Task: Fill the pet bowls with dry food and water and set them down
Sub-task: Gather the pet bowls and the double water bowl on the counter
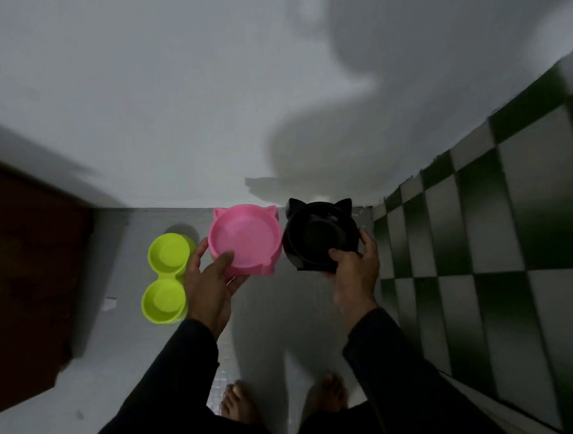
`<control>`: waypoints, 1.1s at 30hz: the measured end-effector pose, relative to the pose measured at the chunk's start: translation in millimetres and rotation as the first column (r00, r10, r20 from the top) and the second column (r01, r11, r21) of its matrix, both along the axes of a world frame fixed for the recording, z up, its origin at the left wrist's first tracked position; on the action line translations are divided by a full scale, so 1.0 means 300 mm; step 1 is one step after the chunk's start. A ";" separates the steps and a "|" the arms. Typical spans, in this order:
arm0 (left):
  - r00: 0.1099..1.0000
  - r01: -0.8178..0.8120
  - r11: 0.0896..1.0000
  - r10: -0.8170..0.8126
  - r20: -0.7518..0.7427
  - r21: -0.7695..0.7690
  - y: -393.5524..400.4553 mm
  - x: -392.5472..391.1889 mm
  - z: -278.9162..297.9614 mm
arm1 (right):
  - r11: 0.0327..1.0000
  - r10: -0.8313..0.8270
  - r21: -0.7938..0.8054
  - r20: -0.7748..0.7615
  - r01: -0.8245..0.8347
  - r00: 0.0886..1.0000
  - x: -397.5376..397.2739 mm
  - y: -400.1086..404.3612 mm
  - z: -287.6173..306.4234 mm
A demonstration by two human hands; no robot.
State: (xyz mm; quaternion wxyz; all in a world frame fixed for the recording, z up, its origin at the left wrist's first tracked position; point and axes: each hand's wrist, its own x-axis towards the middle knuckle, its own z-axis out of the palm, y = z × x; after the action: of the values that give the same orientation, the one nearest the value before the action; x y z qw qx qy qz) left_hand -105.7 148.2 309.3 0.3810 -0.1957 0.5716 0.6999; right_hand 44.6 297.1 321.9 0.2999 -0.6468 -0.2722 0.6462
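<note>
Both arms out, sleeves dark. Left hand (210, 283) grasps pink bowl (245, 239) by near rim, thumb inside. Right hand (355, 274) grasps black bowl (322, 236) likewise. Green double bowl (167, 277) on floor (95, 365), left. Black bowl's inside unreadable.

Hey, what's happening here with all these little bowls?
A person stands barefoot facing a white wall, holding a cat-eared bowl in each hand. The left hand grips the pink bowl by its near rim, and the right hand grips the black bowl the same way. A lime-green double bowl sits on the grey floor to the left, untouched. The pink and green bowls look empty; the black one is too dark to tell.
</note>
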 end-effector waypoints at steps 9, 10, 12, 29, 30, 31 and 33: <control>0.997 0.039 0.998 -0.036 -0.064 0.048 -0.069 0.054 0.661 | 1.000 -0.016 0.006 -0.119 0.017 0.993 0.066 -0.069 0.662; 0.997 0.039 0.998 -0.035 -0.070 0.056 -0.075 0.059 0.728 | 1.000 -0.016 0.011 -0.128 0.018 0.992 0.072 -0.074 0.730; 0.997 0.029 0.997 -0.024 -0.071 0.076 -0.085 0.066 0.852 | 1.000 -0.013 0.020 -0.154 0.016 0.988 0.082 -0.081 0.859; 0.974 0.003 0.982 0.040 -0.225 0.189 -0.092 0.083 1.642 | 0.978 0.091 0.205 -0.316 -0.026 0.944 0.135 -0.081 1.688; 0.971 0.006 0.980 0.042 -0.237 0.198 -0.090 0.088 1.679 | 0.976 0.100 0.218 -0.324 -0.028 0.941 0.143 -0.080 1.727; 0.967 0.010 0.978 0.043 -0.249 0.210 -0.086 0.094 1.716 | 0.972 0.106 0.231 -0.334 -0.027 0.937 0.151 -0.078 1.764; 0.962 0.018 0.973 0.047 -0.270 0.232 -0.077 0.108 1.786 | 0.966 0.114 0.257 -0.354 -0.021 0.928 0.169 -0.075 1.835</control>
State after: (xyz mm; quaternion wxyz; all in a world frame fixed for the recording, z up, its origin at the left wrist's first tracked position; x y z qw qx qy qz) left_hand -73.3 125.1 845.2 0.3135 -0.0556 0.5317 0.7848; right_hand 95.3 274.5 872.4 0.4013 -0.4627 -0.3126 0.7260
